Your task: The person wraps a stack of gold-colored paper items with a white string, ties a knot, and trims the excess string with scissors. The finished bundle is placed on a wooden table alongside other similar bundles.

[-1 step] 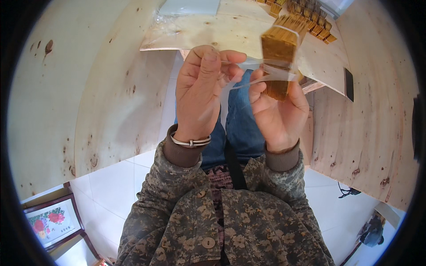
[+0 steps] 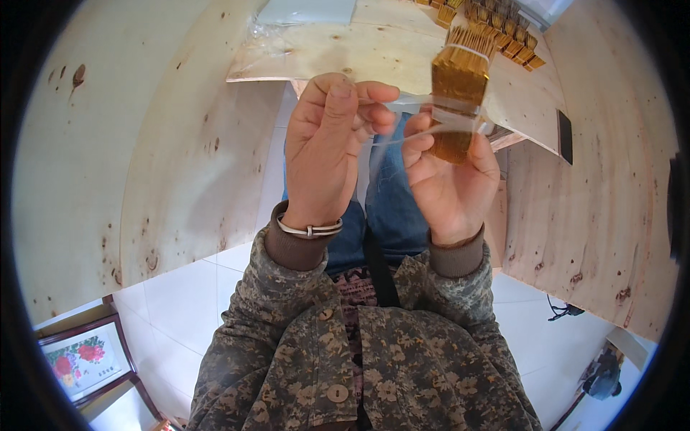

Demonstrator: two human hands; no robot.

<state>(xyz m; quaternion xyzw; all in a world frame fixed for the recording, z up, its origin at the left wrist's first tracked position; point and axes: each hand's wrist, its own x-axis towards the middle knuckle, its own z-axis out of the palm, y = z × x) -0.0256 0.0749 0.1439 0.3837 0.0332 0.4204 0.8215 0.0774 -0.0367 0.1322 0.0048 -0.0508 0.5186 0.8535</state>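
My right hand grips a flat bundle of gold-coloured strips, bound near its top with a thin white band. The bundle stands upright, and its lower part sits inside a clear plastic bag. My left hand, with a silver bracelet on the wrist, pinches the bag's left edge between thumb and fingers. Both hands are raised in front of my chest, close together, just before the near edge of a plywood tabletop.
More gold bundles lie in rows at the table's far right. A stack of clear bags rests at its far middle, and a dark flat object at its right edge. Plywood panels stand on either side. A framed flower picture leans on the white tile floor.
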